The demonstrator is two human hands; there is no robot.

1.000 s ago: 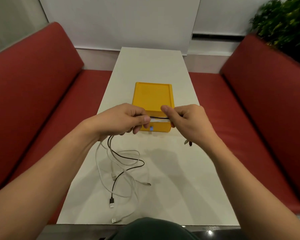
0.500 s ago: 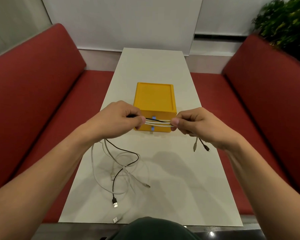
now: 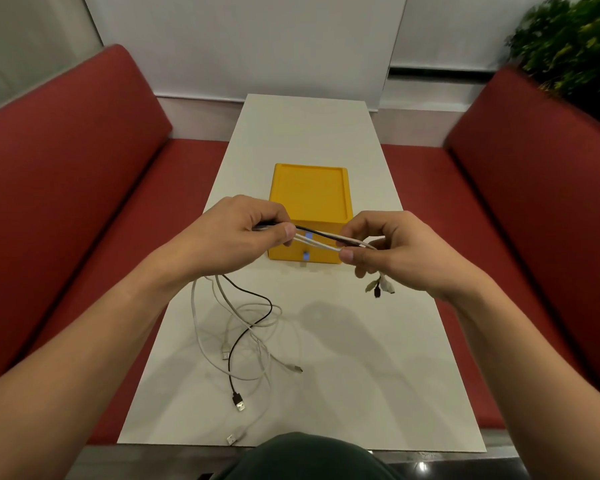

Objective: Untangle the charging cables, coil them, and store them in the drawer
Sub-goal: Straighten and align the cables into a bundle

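Note:
A bundle of charging cables (image 3: 317, 239), one black and the others white, is stretched between my two hands above the table. My left hand (image 3: 243, 233) pinches the bundle on the left. My right hand (image 3: 392, 251) pinches it on the right, and short connector ends (image 3: 380, 287) dangle below that hand. The rest of the cables lie in a loose tangle (image 3: 250, 327) on the table under my left wrist, with USB plugs (image 3: 238, 403) trailing toward the near edge. A yellow drawer box (image 3: 310, 192) stands just behind my hands, both of its drawers closed.
The long white table (image 3: 361, 375) runs away from me between two red benches (image 3: 66, 174). A green plant (image 3: 575, 50) stands at the far right behind the right bench. My dark-clothed knee shows at the bottom edge.
My right hand has slid rightward along the bundle, widening the gap between my hands. The dangling connector ends moved right with it. The tangle on the table shifted slightly.

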